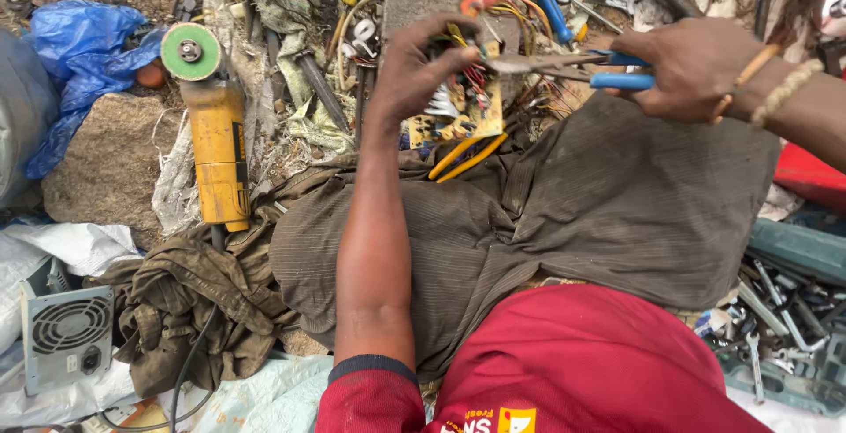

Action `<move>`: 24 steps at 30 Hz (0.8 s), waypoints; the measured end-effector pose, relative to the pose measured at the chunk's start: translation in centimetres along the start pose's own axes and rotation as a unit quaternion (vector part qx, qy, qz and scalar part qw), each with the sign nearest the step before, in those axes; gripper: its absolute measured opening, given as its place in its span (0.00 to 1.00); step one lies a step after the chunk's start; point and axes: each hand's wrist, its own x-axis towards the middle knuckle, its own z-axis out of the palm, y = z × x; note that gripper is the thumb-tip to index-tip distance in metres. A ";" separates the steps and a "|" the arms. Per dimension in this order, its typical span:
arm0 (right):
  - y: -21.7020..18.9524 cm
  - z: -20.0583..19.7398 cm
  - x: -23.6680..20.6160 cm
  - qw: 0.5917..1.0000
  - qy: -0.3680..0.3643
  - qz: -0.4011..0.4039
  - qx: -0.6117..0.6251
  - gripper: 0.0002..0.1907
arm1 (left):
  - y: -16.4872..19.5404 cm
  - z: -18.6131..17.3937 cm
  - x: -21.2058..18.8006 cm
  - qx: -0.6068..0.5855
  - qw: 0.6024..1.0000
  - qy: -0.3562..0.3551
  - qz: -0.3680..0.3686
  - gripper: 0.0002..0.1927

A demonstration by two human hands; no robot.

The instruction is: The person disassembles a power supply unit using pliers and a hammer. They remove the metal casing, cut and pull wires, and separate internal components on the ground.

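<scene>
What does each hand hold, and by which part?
Left hand: yellowish wired circuit board, at its upper edge. Right hand: blue-handled metal pliers, by the handles.

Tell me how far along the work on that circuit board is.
Done: nothing shows as finished; no cut parts can be made out apart from the clutter. In hand: the left hand holds the yellowish circuit board over the lap, while the right hand brings blue-handled pliers to its top edge. Left: coloured wires and components are still attached.
</scene>
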 end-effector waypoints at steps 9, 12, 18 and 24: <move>-6.2 10.0 -2.5 0.760 0.121 0.123 0.626 0.20 | 0.7 -0.7 -0.3 0.041 0.997 0.031 0.057 0.21; -8.4 12.4 -5.2 0.574 0.086 0.146 0.801 0.18 | 0.9 0.5 -0.5 0.159 0.974 0.042 0.156 0.24; -11.7 13.3 -9.2 0.436 -0.033 0.087 0.895 0.23 | 1.0 2.4 -0.8 0.226 0.967 0.096 0.065 0.15; -13.9 12.6 -9.6 0.360 -0.166 0.009 0.918 0.28 | 0.4 3.2 -0.6 0.229 0.963 0.129 0.055 0.15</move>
